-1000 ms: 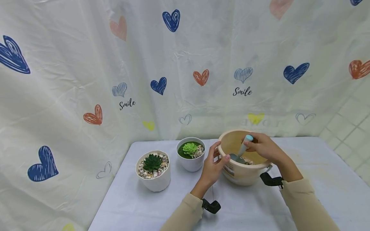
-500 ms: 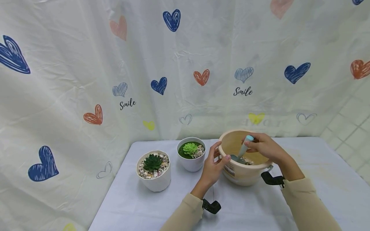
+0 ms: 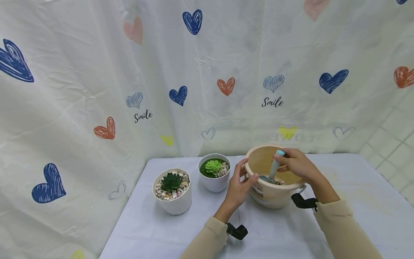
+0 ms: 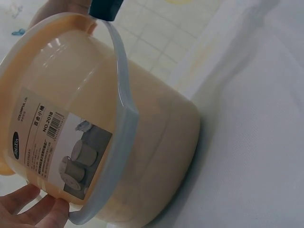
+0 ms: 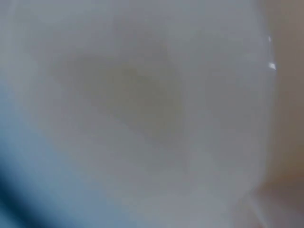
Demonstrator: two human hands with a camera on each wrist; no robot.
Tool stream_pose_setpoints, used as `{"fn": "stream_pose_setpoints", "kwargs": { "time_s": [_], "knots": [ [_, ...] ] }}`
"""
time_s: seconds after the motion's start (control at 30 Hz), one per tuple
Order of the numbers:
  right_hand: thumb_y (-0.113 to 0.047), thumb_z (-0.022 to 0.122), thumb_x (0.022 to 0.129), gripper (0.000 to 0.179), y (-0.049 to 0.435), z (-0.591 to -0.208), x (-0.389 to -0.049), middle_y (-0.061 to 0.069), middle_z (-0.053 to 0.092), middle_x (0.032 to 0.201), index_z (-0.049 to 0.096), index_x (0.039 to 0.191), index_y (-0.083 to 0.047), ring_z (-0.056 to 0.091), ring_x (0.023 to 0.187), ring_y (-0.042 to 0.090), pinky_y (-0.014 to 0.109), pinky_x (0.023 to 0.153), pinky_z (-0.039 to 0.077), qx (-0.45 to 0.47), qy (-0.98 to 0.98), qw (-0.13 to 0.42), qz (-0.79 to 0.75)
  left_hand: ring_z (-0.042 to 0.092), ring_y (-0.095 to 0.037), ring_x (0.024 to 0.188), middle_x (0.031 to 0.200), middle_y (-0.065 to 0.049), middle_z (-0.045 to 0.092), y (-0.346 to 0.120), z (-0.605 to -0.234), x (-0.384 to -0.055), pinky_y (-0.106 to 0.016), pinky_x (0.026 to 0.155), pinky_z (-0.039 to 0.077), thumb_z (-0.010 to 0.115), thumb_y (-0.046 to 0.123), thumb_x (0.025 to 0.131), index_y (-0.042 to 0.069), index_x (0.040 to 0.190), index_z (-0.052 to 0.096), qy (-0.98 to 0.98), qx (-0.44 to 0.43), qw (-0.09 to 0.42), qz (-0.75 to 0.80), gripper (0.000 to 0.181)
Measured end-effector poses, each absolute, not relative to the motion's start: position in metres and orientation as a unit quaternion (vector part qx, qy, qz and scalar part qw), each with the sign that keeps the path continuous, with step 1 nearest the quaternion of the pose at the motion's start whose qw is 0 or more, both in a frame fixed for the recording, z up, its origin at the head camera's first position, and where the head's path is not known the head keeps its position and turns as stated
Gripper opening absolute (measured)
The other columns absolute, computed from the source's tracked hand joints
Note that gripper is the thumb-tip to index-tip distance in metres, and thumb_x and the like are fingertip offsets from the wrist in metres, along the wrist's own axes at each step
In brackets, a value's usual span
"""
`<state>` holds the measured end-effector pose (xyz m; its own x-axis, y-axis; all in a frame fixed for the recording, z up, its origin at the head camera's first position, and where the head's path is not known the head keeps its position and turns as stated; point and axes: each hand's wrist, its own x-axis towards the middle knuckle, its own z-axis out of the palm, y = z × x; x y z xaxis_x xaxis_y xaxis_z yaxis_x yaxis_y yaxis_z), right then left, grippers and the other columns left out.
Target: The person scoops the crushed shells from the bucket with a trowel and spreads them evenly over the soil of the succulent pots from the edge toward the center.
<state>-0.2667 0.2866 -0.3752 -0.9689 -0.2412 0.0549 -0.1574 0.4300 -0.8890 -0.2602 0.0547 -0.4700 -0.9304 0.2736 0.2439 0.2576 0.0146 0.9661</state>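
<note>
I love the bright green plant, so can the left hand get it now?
Probably yes: that plant and its white pot stand beside the left hand, nothing visibly between, though that hand touches the bucket.

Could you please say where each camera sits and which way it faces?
Head: on the head, facing forward and down at the bucket; left hand, right hand and sleeves show.
Left wrist: on that wrist, facing the bucket's label; left fingers show, apparently the right hand too.
Right wrist: on that wrist; too blurred to tell more.
Shared by head and left wrist: the bucket.
</note>
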Motion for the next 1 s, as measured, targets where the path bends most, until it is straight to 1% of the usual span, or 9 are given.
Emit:
{"fn": "stream_pose_setpoints", "kwargs": {
  "time_s": [0.1, 0.3, 0.43, 0.57, 0.67, 0.73, 0.8, 0.9, 1.0],
  "knots": [
    [-0.024, 0.049, 0.109, 0.043, 0.285, -0.374, -0.266, 0.023, 0.064, 0.120, 0.054, 0.129, 0.014, 0.070, 0.102, 0.018, 0.038, 0.084, 0.062, -0.108, 0.844, 0.031, -0.525, 0.051, -0.018, 0.139, 0.153, -0.012, 0.049, 0.055, -0.470, -0.260, -0.046, 0.113, 0.046, 0.066, 0.045, 0.097, 0.040, 0.155, 0.036, 0.709, 0.190, 0.005, 0.679, 0.065],
    [-0.026, 0.050, 0.109, 0.046, 0.286, -0.374, -0.266, 0.024, 0.064, 0.119, 0.054, 0.131, 0.014, 0.071, 0.096, 0.012, 0.040, 0.083, 0.062, -0.093, 0.841, 0.012, -0.533, 0.050, -0.018, 0.140, 0.154, -0.011, 0.048, 0.054, -0.470, -0.260, -0.044, 0.113, 0.045, 0.065, 0.046, 0.097, 0.041, 0.155, 0.036, 0.709, 0.191, 0.008, 0.678, 0.065],
    [-0.027, 0.049, 0.109, 0.046, 0.289, -0.375, -0.266, 0.009, 0.067, 0.108, 0.054, 0.128, 0.015, 0.070, 0.092, 0.007, 0.040, 0.081, 0.063, -0.085, 0.826, -0.011, -0.557, 0.050, -0.018, 0.140, 0.154, -0.010, 0.049, 0.054, -0.470, -0.260, -0.045, 0.113, 0.045, 0.065, 0.046, 0.097, 0.043, 0.154, 0.036, 0.709, 0.190, 0.008, 0.679, 0.064],
    [-0.028, 0.049, 0.109, 0.051, 0.291, -0.375, -0.265, -0.007, 0.066, 0.100, 0.050, 0.132, 0.018, 0.069, 0.090, 0.006, 0.040, 0.079, 0.063, -0.074, 0.803, -0.038, -0.591, 0.050, -0.016, 0.140, 0.154, -0.008, 0.049, 0.054, -0.471, -0.260, -0.044, 0.114, 0.045, 0.065, 0.045, 0.097, 0.044, 0.154, 0.036, 0.707, 0.190, 0.009, 0.681, 0.063],
    [-0.029, 0.049, 0.109, 0.051, 0.292, -0.375, -0.264, -0.011, 0.065, 0.095, 0.051, 0.132, 0.017, 0.069, 0.088, 0.006, 0.037, 0.076, 0.063, -0.065, 0.795, -0.056, -0.601, 0.050, -0.014, 0.139, 0.153, -0.008, 0.049, 0.054, -0.472, -0.261, -0.043, 0.114, 0.045, 0.066, 0.044, 0.097, 0.044, 0.154, 0.036, 0.702, 0.192, 0.010, 0.685, 0.064],
    [-0.030, 0.050, 0.108, 0.045, 0.293, -0.375, -0.263, -0.012, 0.066, 0.093, 0.056, 0.127, 0.010, 0.070, 0.086, 0.006, 0.036, 0.075, 0.063, -0.060, 0.788, -0.066, -0.609, 0.050, -0.014, 0.139, 0.153, -0.009, 0.049, 0.054, -0.473, -0.261, -0.043, 0.113, 0.044, 0.066, 0.044, 0.097, 0.043, 0.154, 0.037, 0.699, 0.194, 0.012, 0.688, 0.064],
    [-0.030, 0.052, 0.108, 0.032, 0.294, -0.375, -0.262, -0.011, 0.067, 0.091, 0.064, 0.117, -0.001, 0.071, 0.084, 0.007, 0.035, 0.073, 0.063, -0.055, 0.775, -0.076, -0.625, 0.050, -0.015, 0.139, 0.153, -0.011, 0.049, 0.054, -0.473, -0.262, -0.044, 0.114, 0.044, 0.066, 0.044, 0.097, 0.042, 0.154, 0.036, 0.695, 0.197, 0.012, 0.691, 0.065],
    [-0.028, 0.057, 0.105, 0.017, 0.296, -0.375, -0.261, -0.010, 0.069, 0.089, 0.070, 0.103, -0.017, 0.072, 0.081, 0.008, 0.034, 0.070, 0.063, -0.051, 0.742, -0.079, -0.664, 0.049, -0.021, 0.141, 0.153, -0.014, 0.048, 0.054, -0.473, -0.262, -0.049, 0.114, 0.043, 0.066, 0.044, 0.097, 0.040, 0.155, 0.036, 0.691, 0.204, 0.010, 0.693, 0.065],
    [-0.026, 0.060, 0.104, 0.013, 0.297, -0.373, -0.260, -0.009, 0.071, 0.088, 0.071, 0.097, -0.023, 0.073, 0.079, 0.009, 0.033, 0.067, 0.063, -0.044, 0.709, -0.080, -0.699, 0.049, -0.025, 0.142, 0.153, -0.013, 0.048, 0.054, -0.473, -0.262, -0.050, 0.114, 0.043, 0.066, 0.043, 0.098, 0.039, 0.156, 0.035, 0.691, 0.206, 0.008, 0.693, 0.066]
  ]
}}
